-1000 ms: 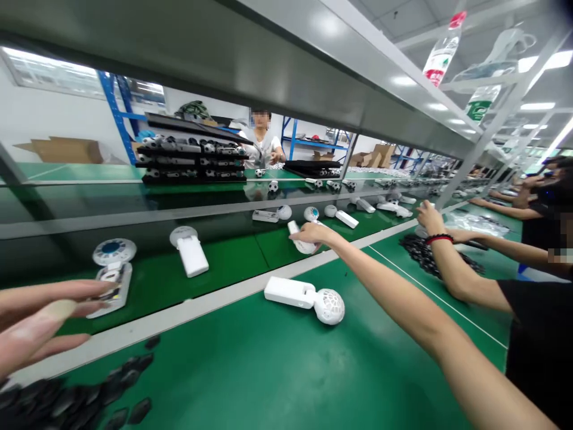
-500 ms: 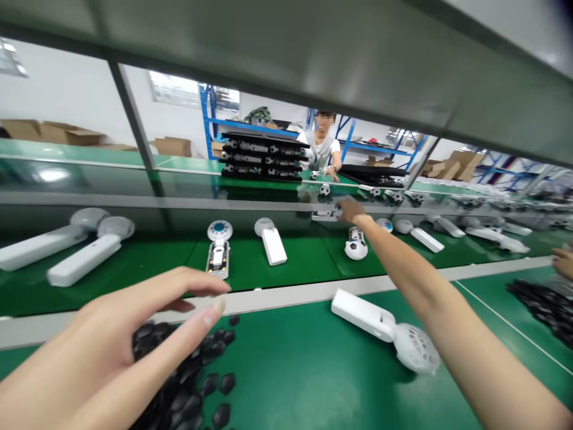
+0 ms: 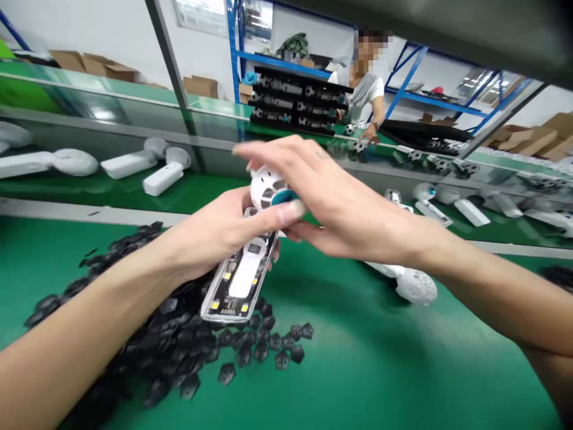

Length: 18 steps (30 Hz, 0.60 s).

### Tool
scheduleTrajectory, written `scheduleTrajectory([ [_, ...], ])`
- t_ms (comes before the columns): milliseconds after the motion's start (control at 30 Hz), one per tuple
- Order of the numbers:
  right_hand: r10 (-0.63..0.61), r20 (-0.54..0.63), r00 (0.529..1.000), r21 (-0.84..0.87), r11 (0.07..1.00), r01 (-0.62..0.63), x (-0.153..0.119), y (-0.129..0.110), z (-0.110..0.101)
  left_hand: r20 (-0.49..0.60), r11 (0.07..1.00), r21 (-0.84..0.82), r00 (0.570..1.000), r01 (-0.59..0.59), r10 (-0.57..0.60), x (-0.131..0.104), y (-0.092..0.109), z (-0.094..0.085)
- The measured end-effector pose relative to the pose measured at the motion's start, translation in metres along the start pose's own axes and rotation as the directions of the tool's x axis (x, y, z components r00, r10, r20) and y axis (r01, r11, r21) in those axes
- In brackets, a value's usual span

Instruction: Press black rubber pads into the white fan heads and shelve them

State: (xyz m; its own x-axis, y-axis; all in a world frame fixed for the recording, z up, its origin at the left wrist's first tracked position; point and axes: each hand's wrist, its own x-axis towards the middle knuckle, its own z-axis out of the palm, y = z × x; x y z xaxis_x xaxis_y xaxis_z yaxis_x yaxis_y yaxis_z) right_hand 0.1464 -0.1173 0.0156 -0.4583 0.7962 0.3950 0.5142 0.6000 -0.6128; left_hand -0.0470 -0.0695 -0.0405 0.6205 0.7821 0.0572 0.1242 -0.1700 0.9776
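A small device [image 3: 244, 278] with a clear-edged handle, a circuit board inside and a round white head is held above the green bench. My left hand [image 3: 228, 230] is closed round it where head and handle meet, its thumb lying across the front. My right hand [image 3: 322, 197] cups the head from above and from the right, fingers bent over it. The head shows black openings and a blue part under the left thumb. Black pentagon pieces [image 3: 179, 334] lie heaped below. Another white device [image 3: 416, 285] rests on the bench, partly behind my right forearm.
White devices [image 3: 163, 179] lie along the green conveyor [image 3: 129, 197] beyond the bench. Across it, a person [image 3: 364, 89] reaches toward ball-patterned parts near stacked black trays [image 3: 295, 101]. A slanting metal post [image 3: 168, 54] stands at the back left.
Both hands have come together round a device; earlier the left hung empty and the right reached over the conveyor. The view has shifted, showing more of the black pieces.
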Motion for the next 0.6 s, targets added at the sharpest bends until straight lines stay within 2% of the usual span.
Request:
scheduleTrajectory([
  [100,-0.107,-0.058,0.993,-0.147,0.984,0.097,-0.022,0.003,0.005,-0.104,0.997,-0.042,0.992,0.061,-0.065,-0.007,0.0,-0.002],
  [167,0.008,-0.118,0.993,-0.163,0.986,-0.027,-0.044,0.013,0.009,-0.187,1.0,-0.011,0.982,0.029,-0.03,-0.011,0.003,-0.007],
  [200,0.096,-0.049,0.994,-0.164,0.981,-0.103,-0.056,0.017,0.012,-0.223,1.0,0.0,0.975,-0.009,0.009,-0.012,0.005,-0.008],
  [233,0.188,0.073,0.979,-0.171,0.97,-0.174,-0.069,0.022,0.017,-0.26,0.999,0.003,0.964,-0.053,0.052,-0.013,0.008,-0.009],
  [300,0.332,0.282,0.9,-0.2,0.938,-0.284,-0.094,0.028,0.029,-0.325,0.993,0.0,0.939,-0.116,0.11,-0.014,0.013,-0.008],
  [367,0.401,0.361,0.842,-0.205,0.915,-0.348,-0.114,0.031,0.042,-0.37,0.99,-0.018,0.921,-0.137,0.121,-0.014,0.017,-0.004],
  [400,0.412,0.37,0.833,-0.201,0.911,-0.361,-0.122,0.033,0.047,-0.395,0.989,-0.037,0.911,-0.142,0.117,-0.013,0.018,-0.002],
  [500,0.383,0.353,0.854,-0.248,0.918,-0.309,-0.136,0.034,0.058,-0.481,0.974,-0.123,0.87,-0.19,0.109,-0.006,0.015,0.003],
  [600,0.319,0.355,0.879,-0.438,0.887,-0.146,-0.141,0.029,0.065,-0.552,0.967,-0.082,0.818,-0.243,0.159,0.005,0.002,0.007],
])
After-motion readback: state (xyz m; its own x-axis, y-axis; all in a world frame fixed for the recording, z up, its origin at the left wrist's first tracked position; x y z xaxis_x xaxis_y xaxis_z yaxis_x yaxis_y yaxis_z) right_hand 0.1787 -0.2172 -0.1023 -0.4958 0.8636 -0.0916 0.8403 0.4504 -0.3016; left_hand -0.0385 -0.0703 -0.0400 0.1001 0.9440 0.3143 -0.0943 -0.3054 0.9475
